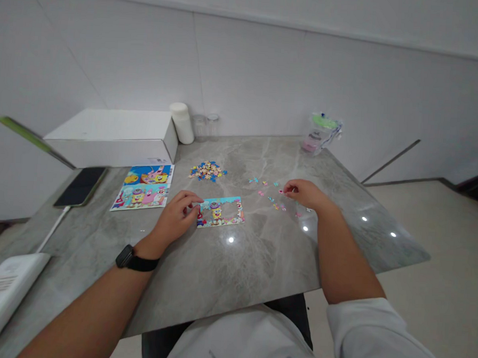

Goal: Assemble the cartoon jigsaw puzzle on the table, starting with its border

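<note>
A partly assembled cartoon jigsaw puzzle [216, 214] lies flat on the grey table, its border joined and gaps showing inside. My left hand [176, 218] rests at its left edge, fingers loosely bent and a gap between thumb and forefinger. To the right, my right hand [304, 194] is closed in a pinch at a small pink puzzle piece [281, 192], low over the tabletop. Loose pieces [261, 193] lie scattered around that hand. Behind the puzzle sits a heaped pile of pieces [208, 170]. A printed picture sheet [144, 188] lies left of it.
At the back left stands a white box [113, 135], beside a white bottle [182, 123] and two clear glasses [205, 126]. A phone [81, 187] is cabled to a white power bank [11, 290]. A plastic-wrapped tub [320, 134] stands at the back right.
</note>
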Demonstrator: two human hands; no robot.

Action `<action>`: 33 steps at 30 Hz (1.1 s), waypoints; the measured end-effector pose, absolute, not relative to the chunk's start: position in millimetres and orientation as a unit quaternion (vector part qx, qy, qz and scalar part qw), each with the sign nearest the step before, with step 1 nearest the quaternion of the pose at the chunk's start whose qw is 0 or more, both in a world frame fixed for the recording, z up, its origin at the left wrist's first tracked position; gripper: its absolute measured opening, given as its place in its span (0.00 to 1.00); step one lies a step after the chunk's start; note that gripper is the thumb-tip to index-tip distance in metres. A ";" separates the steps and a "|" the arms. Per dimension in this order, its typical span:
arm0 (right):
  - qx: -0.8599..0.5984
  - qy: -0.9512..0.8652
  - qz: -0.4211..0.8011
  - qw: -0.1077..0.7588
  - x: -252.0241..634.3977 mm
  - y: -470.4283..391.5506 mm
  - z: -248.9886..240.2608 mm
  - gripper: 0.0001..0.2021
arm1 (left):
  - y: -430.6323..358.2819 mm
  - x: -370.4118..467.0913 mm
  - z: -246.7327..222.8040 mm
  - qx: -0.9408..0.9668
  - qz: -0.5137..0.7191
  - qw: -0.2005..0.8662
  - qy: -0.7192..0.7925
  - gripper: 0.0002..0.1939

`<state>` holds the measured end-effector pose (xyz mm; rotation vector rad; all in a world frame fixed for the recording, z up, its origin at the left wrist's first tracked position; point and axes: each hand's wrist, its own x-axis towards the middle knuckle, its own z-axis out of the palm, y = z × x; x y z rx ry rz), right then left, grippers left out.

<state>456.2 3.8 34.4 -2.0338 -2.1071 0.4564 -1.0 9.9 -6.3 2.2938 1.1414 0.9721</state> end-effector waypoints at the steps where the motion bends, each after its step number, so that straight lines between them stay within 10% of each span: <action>1: -0.675 -0.718 0.137 0.102 449.6 4.1 35.3 0.05 | 9.7 -0.6 -6.3 0.819 0.350 0.203 0.406 0.12; 11: -0.553 -0.775 0.163 0.257 366.8 3.3 7.2 0.07 | 10.5 1.0 -9.8 0.819 0.355 0.202 0.403 0.12; 33: -0.520 -0.799 0.210 0.216 304.7 1.7 -14.7 0.06 | -5.9 23.8 6.8 0.880 0.310 0.114 0.342 0.12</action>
